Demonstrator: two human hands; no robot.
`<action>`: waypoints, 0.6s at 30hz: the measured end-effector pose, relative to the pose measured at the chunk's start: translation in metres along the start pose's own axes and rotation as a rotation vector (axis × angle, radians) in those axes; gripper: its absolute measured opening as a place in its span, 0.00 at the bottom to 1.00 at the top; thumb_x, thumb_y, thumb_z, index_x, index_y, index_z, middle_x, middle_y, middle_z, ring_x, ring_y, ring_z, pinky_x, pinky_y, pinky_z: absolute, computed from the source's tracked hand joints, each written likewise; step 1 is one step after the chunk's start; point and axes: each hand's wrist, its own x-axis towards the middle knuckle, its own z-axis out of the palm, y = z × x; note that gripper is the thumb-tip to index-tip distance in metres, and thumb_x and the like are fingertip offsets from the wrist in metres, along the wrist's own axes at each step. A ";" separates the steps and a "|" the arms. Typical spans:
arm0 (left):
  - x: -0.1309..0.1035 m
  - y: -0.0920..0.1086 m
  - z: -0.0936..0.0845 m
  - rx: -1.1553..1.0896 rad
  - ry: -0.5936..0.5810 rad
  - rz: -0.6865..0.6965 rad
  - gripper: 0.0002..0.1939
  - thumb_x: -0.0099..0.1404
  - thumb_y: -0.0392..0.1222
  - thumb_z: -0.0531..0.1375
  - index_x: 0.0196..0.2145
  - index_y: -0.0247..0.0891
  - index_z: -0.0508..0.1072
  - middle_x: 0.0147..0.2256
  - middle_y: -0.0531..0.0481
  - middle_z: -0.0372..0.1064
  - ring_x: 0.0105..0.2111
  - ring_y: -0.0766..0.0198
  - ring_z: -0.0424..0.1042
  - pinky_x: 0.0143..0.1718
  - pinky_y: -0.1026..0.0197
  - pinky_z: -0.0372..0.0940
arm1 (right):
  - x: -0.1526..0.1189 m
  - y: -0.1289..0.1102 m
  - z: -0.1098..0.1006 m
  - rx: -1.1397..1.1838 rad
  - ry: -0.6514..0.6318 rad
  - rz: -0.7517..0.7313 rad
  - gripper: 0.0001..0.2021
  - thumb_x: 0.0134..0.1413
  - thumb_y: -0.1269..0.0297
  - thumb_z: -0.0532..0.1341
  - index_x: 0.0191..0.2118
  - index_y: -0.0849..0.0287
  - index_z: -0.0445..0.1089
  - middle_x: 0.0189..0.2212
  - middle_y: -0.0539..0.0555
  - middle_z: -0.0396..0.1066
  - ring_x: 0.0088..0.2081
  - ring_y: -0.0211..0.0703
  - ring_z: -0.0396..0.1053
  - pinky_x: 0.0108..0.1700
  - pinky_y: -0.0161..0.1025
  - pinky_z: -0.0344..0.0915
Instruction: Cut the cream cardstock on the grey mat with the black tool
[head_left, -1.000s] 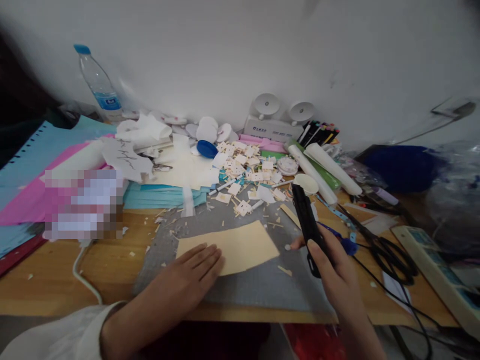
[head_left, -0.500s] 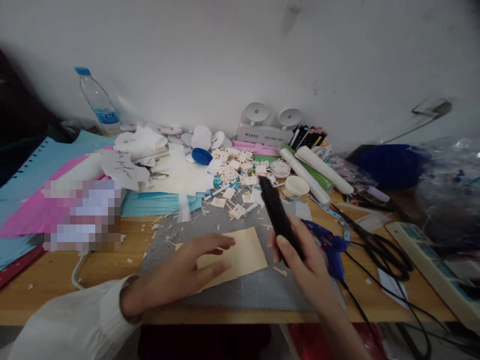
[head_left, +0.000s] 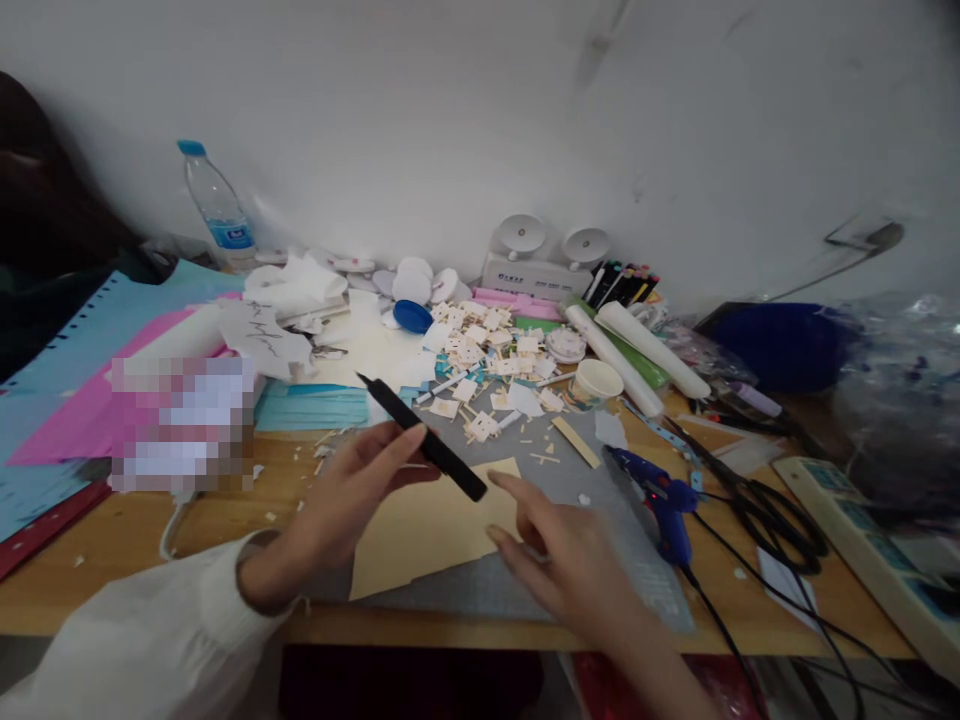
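Note:
My left hand (head_left: 352, 490) pinches a black craft knife (head_left: 424, 440) between thumb and fingers, its blade tip pointing up and to the left. My right hand (head_left: 559, 555) hovers open just right of the knife's rear end, fingers spread above a cream sheet of thin card (head_left: 427, 525). The sheet lies on a grey cutting mat (head_left: 600, 520) on the wooden desk (head_left: 172, 560).
Several small cut cream pieces (head_left: 484, 350) are heaped behind the mat, beside a paper cup (head_left: 596, 382). A blue glue gun (head_left: 660, 500) with its cord, black scissors (head_left: 765, 510) and a power strip (head_left: 862, 540) lie at right. Coloured paper sheets (head_left: 82, 330) and a water bottle (head_left: 217, 205) are at left.
The black knife has passed from my right hand to my left hand. My left hand lifted off the cream sheet; my right hand has let go and opened over the sheet.

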 end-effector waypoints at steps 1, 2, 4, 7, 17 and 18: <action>0.000 0.005 -0.007 -0.023 0.039 0.013 0.14 0.60 0.49 0.66 0.34 0.34 0.78 0.35 0.47 0.77 0.36 0.59 0.75 0.41 0.57 0.72 | -0.003 0.004 -0.004 -0.010 0.027 -0.039 0.16 0.64 0.64 0.54 0.55 0.57 0.67 0.28 0.52 0.77 0.27 0.42 0.75 0.29 0.36 0.68; 0.000 0.010 -0.014 -0.042 0.069 0.021 0.13 0.60 0.49 0.66 0.33 0.34 0.78 0.34 0.47 0.77 0.35 0.60 0.75 0.41 0.58 0.72 | -0.006 0.009 -0.008 -0.015 0.064 -0.074 0.13 0.64 0.66 0.54 0.50 0.55 0.70 0.31 0.53 0.78 0.29 0.42 0.76 0.30 0.36 0.69; -0.003 0.018 -0.029 -0.073 0.108 0.036 0.11 0.62 0.46 0.64 0.33 0.34 0.79 0.34 0.48 0.77 0.36 0.61 0.75 0.40 0.61 0.72 | -0.011 0.018 -0.015 -0.013 0.139 -0.096 0.12 0.63 0.69 0.54 0.45 0.53 0.73 0.34 0.52 0.80 0.32 0.43 0.77 0.31 0.36 0.69; -0.011 0.024 -0.046 -0.096 0.126 0.035 0.09 0.67 0.41 0.60 0.35 0.35 0.79 0.35 0.50 0.77 0.38 0.62 0.75 0.42 0.62 0.72 | -0.013 0.033 -0.022 -0.043 0.217 -0.034 0.10 0.62 0.67 0.56 0.41 0.53 0.74 0.34 0.51 0.80 0.32 0.43 0.78 0.32 0.37 0.69; -0.027 0.017 -0.061 -0.172 0.169 -0.066 0.09 0.64 0.43 0.62 0.36 0.35 0.79 0.38 0.48 0.78 0.40 0.61 0.76 0.41 0.62 0.73 | 0.037 0.034 -0.038 -0.349 0.322 -0.036 0.10 0.63 0.63 0.55 0.36 0.56 0.73 0.36 0.57 0.74 0.41 0.50 0.69 0.45 0.48 0.61; -0.026 0.016 -0.060 -0.185 0.164 -0.080 0.09 0.63 0.44 0.64 0.36 0.35 0.80 0.38 0.48 0.78 0.39 0.60 0.76 0.40 0.62 0.74 | 0.040 0.024 -0.033 -0.270 0.300 -0.074 0.09 0.62 0.64 0.55 0.43 0.56 0.72 0.42 0.58 0.73 0.46 0.51 0.68 0.49 0.49 0.60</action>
